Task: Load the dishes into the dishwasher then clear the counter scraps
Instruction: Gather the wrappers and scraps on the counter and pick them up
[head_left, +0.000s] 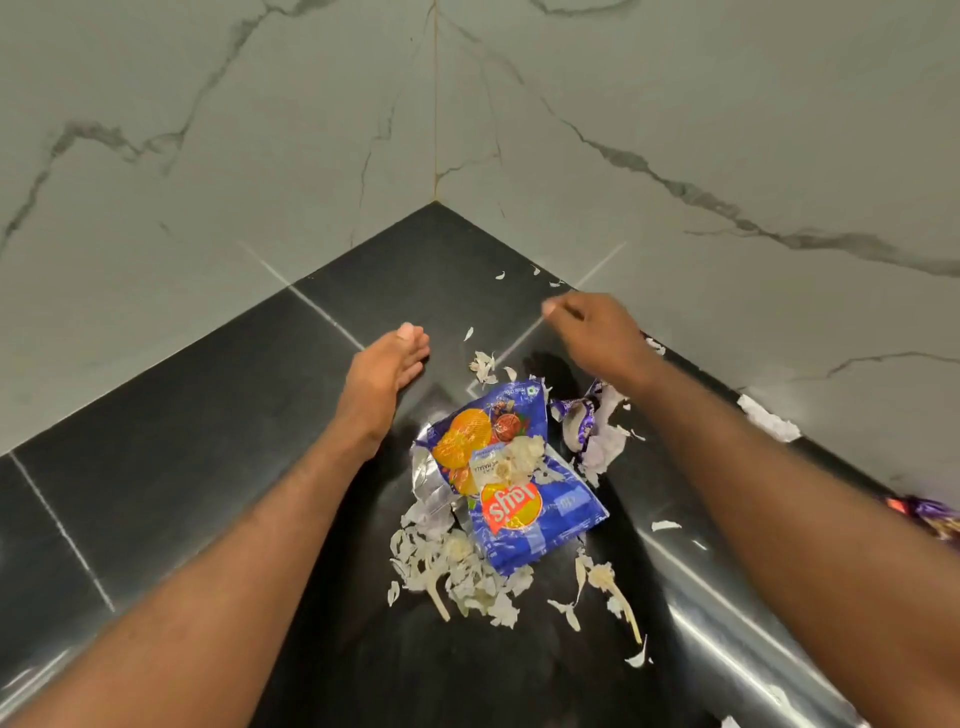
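Here, left hand (384, 374): fingers straight, over the black surface (208, 441), centre.
Right hand (597, 332): fingers curled; hold unclear.
Below them: Lay's packet (519, 499) among white peels (457, 571).

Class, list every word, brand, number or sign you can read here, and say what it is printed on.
"Lay's": upside-down logo on the blue crisp packet.
"MASALA": small pale label on that packet; other words there too small to read.
Pale box beside the logo: number too blurred to read.
Print on the purple wrapper: unreadable.
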